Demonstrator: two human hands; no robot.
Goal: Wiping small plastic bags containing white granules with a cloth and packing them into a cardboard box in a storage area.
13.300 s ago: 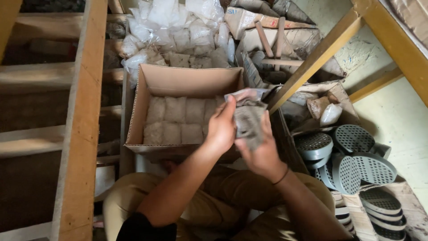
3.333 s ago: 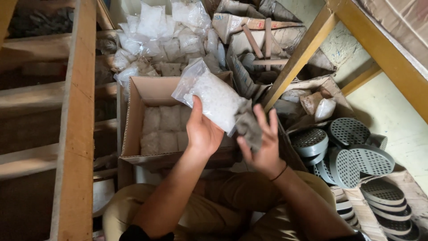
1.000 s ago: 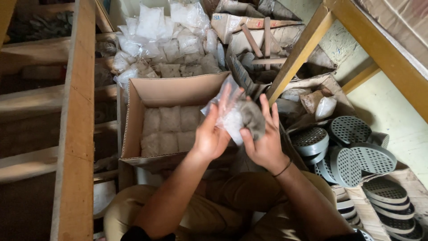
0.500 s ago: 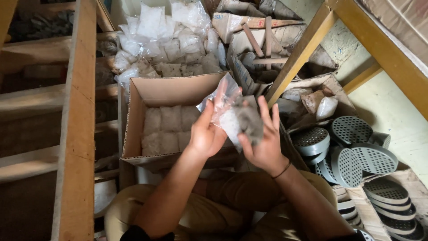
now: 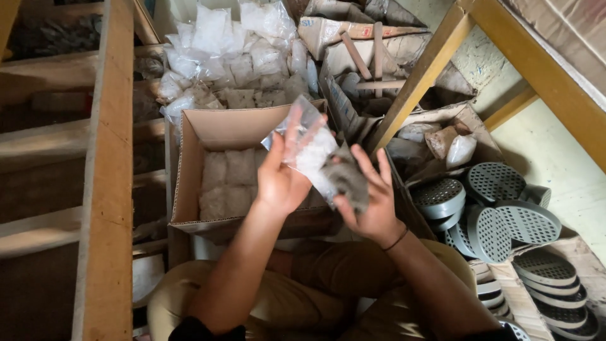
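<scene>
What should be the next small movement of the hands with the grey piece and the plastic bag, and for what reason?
Probably slide the grey piece deeper into the clear plastic bag. The left hand holds the bag up above the cardboard box, and the right hand presses the piece at the bag's lower edge, where it seems only partly inside. The box already holds rows of filled packets.

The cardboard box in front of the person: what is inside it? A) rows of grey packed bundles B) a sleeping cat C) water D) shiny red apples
A: the open cardboard box holds grey packed bundles lying side by side in rows.
</scene>
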